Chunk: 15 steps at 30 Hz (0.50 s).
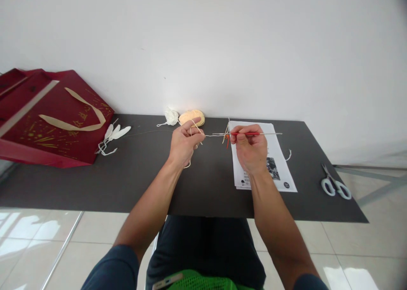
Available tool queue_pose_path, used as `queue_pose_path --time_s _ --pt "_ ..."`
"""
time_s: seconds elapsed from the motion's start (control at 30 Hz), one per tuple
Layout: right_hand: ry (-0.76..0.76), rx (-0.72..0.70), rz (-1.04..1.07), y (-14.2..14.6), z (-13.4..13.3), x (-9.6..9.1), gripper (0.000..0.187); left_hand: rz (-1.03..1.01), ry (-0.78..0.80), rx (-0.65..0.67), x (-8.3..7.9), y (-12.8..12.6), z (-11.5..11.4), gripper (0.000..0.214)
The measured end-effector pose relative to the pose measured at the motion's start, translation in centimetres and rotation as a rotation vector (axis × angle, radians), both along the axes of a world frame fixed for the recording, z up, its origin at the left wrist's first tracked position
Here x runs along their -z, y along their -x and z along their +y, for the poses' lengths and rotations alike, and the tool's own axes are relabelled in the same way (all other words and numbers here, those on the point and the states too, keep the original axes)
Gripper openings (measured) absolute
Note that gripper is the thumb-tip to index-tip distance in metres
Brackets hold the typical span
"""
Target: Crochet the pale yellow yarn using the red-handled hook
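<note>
My left hand [186, 142] is closed on cream yarn [188, 165], which loops over its raised finger and trails below the palm. A strand of that yarn stretches from my left fingertips across to the hook's tip. In my right hand [251, 146] is a thin metal crochet hook [270, 133] with a red grip, held level and pointing left. Near the hook, beside my right fingers, hang short orange and cream yarn ends [227, 138]; how they join the hook is too small to tell. Behind my left hand sits a pale yellow yarn ball [194, 114].
A white yarn ball [171, 116] stands near the wall. Printed sheets [288, 182] lie under my right hand. Scissors [335, 185] rest at the right end of the dark table [210, 196]. At left are a red gift bag [73, 124] and white feathers [116, 132] with strings.
</note>
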State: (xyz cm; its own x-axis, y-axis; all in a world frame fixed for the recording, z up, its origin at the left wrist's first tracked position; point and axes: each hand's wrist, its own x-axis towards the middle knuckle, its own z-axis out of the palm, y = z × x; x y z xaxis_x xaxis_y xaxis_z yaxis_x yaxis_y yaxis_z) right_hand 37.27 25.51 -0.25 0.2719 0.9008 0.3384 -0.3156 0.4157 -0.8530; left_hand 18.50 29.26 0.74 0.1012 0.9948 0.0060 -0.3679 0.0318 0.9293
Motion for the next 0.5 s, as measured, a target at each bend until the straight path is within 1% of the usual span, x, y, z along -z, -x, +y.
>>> queue_pose_path --time_s 0.13,0.23,0.33,0.5 --pt "0.027 -0.022 0.041 0.7 -0.2 -0.1 0.026 -0.056 -0.033 0.015 0.1 -0.2 0.0 0.065" --pt "0.034 0.003 0.062 1.5 -0.4 -0.1 0.026 -0.087 -0.086 0.012 0.4 -0.6 -0.3 0.063" --pt "0.006 0.036 0.062 2.1 -0.6 -0.2 0.025 -0.12 -0.123 0.007 0.7 -0.9 -0.5 0.059" --pt "-0.021 0.082 0.032 2.3 -1.0 -0.2 0.027 -0.101 -0.132 -0.017 0.6 -1.1 -0.7 0.056"
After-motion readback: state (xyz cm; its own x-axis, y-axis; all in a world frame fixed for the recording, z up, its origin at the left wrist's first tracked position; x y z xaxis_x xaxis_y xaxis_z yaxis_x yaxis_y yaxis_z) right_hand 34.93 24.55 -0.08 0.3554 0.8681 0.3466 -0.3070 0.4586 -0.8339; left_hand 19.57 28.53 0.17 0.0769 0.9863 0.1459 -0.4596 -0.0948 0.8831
